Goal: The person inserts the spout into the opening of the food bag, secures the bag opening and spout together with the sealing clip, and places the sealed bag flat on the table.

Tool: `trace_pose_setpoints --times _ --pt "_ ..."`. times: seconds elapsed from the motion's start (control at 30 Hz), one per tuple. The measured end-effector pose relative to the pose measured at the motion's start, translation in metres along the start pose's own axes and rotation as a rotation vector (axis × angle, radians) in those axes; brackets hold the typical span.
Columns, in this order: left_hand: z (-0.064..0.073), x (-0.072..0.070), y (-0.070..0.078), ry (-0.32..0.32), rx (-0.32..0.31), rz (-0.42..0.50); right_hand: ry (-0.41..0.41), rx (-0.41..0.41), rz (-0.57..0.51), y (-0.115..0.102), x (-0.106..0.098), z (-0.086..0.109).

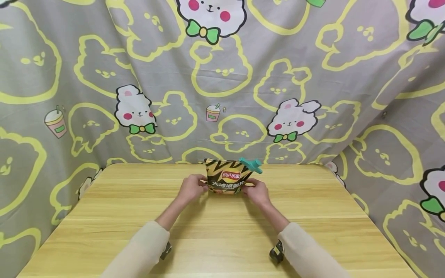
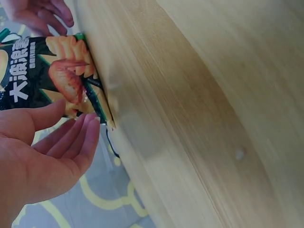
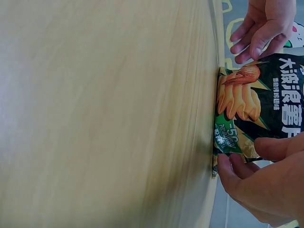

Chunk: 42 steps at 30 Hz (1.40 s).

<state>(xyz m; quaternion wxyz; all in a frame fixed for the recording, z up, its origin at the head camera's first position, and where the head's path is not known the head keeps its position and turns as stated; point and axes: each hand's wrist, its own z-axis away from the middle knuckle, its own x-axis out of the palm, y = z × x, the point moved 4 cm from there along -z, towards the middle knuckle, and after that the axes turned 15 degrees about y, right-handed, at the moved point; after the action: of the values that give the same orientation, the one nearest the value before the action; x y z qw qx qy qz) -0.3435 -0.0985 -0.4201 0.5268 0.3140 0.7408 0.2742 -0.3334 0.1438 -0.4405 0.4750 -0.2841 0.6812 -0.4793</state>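
A Lay's potato chip bag (image 1: 226, 181), black and yellow with a chicken wing printed low on its front, stands upright near the far table edge. A teal clip (image 1: 252, 165) sits across its upper right corner. My left hand (image 2: 47, 147) is at the bag's left side, fingers loosely bent and the thumb apart from them. On the opposite side is my right hand (image 3: 266, 175), its thumb and fingers spread around the lower right corner. Whether the fingertips press on the bag is hard to tell.
The wooden table (image 1: 222, 239) spreads from the bag back toward me. Close behind its far edge hangs a grey curtain (image 1: 236, 104) with cartoon animals. Dark wrist-worn devices (image 1: 276, 253) show beneath both sleeves.
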Motion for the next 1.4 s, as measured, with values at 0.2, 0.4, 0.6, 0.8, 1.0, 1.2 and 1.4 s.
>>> trace_pose_setpoints --times 0.2,0.4,0.6,0.8,1.0,1.2,1.4 --pt "-0.002 0.002 0.003 0.008 0.011 -0.012 -0.002 0.031 -0.083 0.001 0.004 -0.001" --pt "-0.003 0.003 0.006 0.032 0.042 -0.032 -0.02 0.051 -0.119 0.001 0.007 -0.002" --pt "-0.002 0.003 0.007 0.023 0.022 -0.026 -0.023 0.037 -0.099 -0.001 0.005 -0.002" --pt "-0.001 0.001 0.007 0.004 0.003 -0.005 -0.05 0.021 -0.09 -0.004 -0.001 0.001" --pt "0.002 -0.002 0.01 -0.004 0.014 -0.007 -0.082 0.027 -0.111 -0.006 -0.005 0.002" --pt "0.004 -0.006 0.015 -0.017 0.027 -0.029 -0.092 0.017 -0.129 -0.01 -0.007 0.003" --pt "0.005 -0.006 0.016 -0.019 0.042 -0.049 -0.102 0.029 -0.137 -0.01 -0.009 0.003"
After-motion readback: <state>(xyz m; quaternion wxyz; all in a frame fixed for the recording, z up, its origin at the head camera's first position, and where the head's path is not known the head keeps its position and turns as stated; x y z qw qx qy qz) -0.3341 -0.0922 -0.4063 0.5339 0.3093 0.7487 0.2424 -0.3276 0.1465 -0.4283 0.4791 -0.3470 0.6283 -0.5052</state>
